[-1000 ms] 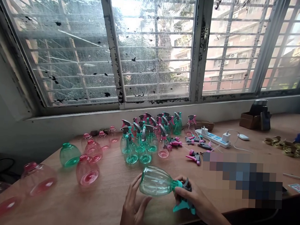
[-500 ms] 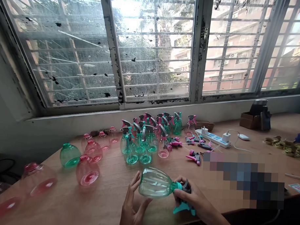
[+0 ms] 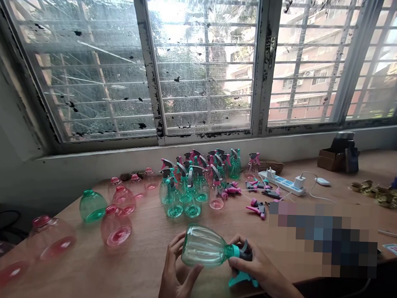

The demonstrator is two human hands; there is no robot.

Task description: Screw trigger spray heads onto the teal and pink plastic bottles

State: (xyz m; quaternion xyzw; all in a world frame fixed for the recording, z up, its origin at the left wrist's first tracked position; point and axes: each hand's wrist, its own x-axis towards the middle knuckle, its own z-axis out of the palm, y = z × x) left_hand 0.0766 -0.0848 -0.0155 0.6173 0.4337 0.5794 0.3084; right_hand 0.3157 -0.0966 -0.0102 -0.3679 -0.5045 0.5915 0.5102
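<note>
Green bottle (image 3: pixel 204 247) lies nearly level in air, in front of bottle cluster (image 3: pixel 192 202), base pointing left, neck meeting turquoise collar of spray head (image 3: pixel 241 278). Right hand (image 3: pixel 256 262) curled closed around spray head. Left hand (image 3: pixel 177 274) half open, cupped at bottle base, fingers behind, thumb below; cannot tell whether it grips. Left of cluster: open-necked pink bottles (image 3: pixel 116 228), second green bottle (image 3: pixel 92 206). Right of cluster: loose trigger tops (image 3: pixel 257 209); farther right, white power strip (image 3: pixel 285 183). Behind cluster: barred window (image 3: pixel 204 71).
</note>
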